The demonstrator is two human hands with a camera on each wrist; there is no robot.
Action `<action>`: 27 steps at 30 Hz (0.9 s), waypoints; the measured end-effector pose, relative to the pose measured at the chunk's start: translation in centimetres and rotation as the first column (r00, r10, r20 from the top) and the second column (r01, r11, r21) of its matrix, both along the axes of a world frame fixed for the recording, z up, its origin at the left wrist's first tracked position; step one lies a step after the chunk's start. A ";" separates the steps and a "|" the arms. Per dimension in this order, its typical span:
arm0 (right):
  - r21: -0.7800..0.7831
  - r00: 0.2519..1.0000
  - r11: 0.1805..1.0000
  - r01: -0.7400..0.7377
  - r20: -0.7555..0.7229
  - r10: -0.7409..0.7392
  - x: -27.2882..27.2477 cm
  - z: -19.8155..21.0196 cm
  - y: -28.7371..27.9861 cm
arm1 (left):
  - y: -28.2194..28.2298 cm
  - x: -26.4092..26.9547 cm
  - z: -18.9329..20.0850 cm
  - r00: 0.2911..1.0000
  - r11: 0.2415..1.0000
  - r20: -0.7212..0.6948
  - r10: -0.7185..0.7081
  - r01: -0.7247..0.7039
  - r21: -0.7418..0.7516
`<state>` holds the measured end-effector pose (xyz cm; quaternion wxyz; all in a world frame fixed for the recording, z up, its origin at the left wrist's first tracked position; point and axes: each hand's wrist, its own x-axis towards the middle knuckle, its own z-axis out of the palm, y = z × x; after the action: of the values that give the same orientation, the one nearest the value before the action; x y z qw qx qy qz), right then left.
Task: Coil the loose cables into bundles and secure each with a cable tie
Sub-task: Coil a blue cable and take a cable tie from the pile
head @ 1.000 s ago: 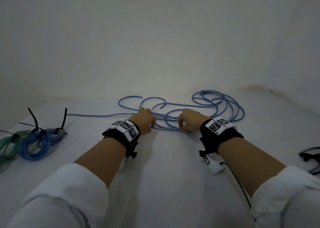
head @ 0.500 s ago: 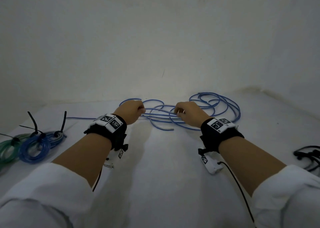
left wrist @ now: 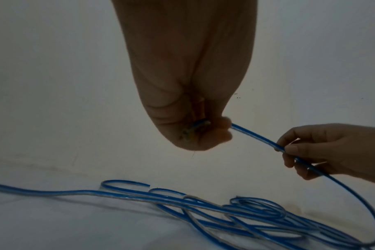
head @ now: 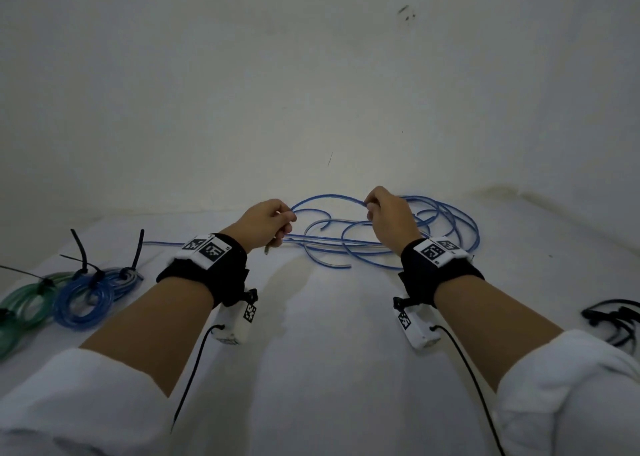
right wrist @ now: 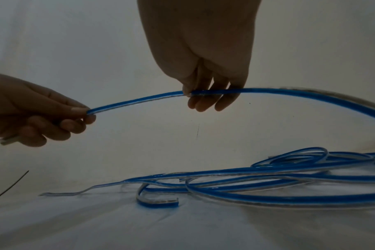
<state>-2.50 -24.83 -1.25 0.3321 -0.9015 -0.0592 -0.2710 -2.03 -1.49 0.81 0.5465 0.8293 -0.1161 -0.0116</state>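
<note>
Left hand (head: 265, 225) pinches the blue cable (head: 327, 199) close to its end, fingers curled round it; right hand (head: 388, 218) pinches the same cable a little further along, so a short span arches between them above the table (head: 329, 351), with the rest lying in loose loops just behind. Judged step: forming the first loop. Keep the end fixed in the left, feed even loops with the right, and watch for snags in the overlapping slack.
</note>
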 end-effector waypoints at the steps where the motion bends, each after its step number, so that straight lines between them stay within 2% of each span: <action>1: -0.001 1.000 1.000 -0.006 -0.010 0.006 0.0 0.0 0.2 | -0.2 -0.2 0.2 1.000 0.998 0.011 -0.016 0.016 -0.059; 4: -0.002 0.999 1.000 -0.027 -0.047 0.027 0.2 -0.1 0.8 | -0.7 -0.9 0.7 0.995 0.975 0.068 -0.072 0.084 -0.204; 6: -0.005 0.996 0.999 -0.033 -0.082 0.032 0.3 -0.2 1.1 | -1.0 -1.3 1.0 0.992 0.964 0.097 -0.086 0.107 -0.243; 10: -0.026 0.990 0.998 -0.054 -0.130 0.050 0.0 -0.3 1.3 | -1.5 -1.4 1.7 0.989 0.893 0.025 -0.144 0.141 -0.427; 12: -0.075 0.987 0.993 -0.089 -0.137 0.079 -0.3 -0.3 1.5 | -1.7 -1.4 1.8 0.983 0.879 0.063 -0.171 0.181 -0.441; 15: -0.165 0.978 0.970 -0.180 -0.140 0.158 -0.8 -0.1 1.9 | -1.9 -1.6 1.3 0.970 0.902 0.170 -0.172 0.225 -0.369; 20: -0.248 0.943 0.913 -0.323 -0.168 0.288 -1.8 0.3 2.8 | -2.9 -1.3 0.2 0.943 0.961 0.326 -0.067 0.149 -0.234; 23: -0.180 0.930 0.916 -0.359 -0.150 0.335 -2.2 0.5 3.3 | -2.8 -1.0 -0.6 0.872 0.996 0.482 -0.082 0.085 0.014; 25: -0.125 0.928 0.922 -0.366 -0.127 0.351 -2.4 0.6 3.2 | -2.6 -0.9 -1.2 0.830 0.981 0.540 -0.139 0.042 0.187; 27: -0.135 0.924 0.916 -0.378 -0.119 0.364 -2.4 0.8 2.9 | -2.5 -1.0 -1.4 0.818 0.966 0.550 -0.170 0.028 0.256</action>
<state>-4.94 -21.90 -0.41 0.3087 -0.9084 -0.2350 -0.1559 -3.05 -3.94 -0.58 0.3831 0.8468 -0.3143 0.1931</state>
